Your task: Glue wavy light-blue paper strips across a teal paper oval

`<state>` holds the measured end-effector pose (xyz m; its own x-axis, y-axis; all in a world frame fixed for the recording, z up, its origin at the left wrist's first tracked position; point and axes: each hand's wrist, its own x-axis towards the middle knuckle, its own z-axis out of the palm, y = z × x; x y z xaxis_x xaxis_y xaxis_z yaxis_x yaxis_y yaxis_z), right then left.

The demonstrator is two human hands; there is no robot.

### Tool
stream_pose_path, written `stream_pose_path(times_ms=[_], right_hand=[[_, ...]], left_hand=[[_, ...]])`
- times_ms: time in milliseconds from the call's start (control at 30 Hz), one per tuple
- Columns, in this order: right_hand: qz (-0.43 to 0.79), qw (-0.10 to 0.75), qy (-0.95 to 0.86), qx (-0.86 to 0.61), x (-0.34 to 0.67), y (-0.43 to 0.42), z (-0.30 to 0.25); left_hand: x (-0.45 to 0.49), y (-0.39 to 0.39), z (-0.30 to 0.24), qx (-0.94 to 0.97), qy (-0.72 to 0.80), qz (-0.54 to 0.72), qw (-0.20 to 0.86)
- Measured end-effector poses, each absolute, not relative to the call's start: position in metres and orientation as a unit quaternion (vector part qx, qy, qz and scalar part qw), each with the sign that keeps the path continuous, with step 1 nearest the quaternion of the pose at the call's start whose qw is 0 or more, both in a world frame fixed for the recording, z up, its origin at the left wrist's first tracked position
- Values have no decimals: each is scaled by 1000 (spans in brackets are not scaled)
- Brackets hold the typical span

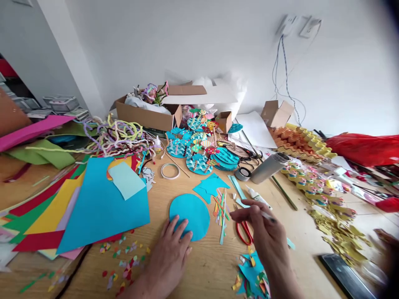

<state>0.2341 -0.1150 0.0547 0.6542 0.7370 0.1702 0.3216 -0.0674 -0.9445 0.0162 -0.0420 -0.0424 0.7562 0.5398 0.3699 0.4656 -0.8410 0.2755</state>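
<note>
Disc (193, 214) seems steadied by your left hand (171, 251), fingers spread; at three o'clock, your right hand (264, 232) grasps a pen (268, 217).

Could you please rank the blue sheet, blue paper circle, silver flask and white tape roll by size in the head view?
1. Blue sheet
2. Blue paper circle, partly under the left hand
3. Silver flask
4. White tape roll

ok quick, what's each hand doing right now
Left hand: open, resting on the blue paper circle.
Right hand: closed, holding a pen.
</note>
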Motion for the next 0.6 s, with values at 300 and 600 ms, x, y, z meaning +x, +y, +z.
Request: stream_pose_path(times_ms=[300, 600], right_hand=[[341, 753, -229, -514, 190, -61, 18], [226, 690, -234, -646, 189, -68, -25]], left_hand=[[16, -41, -31, 917, 292, 235, 136], [14, -35, -27, 889, 364, 253, 112]])
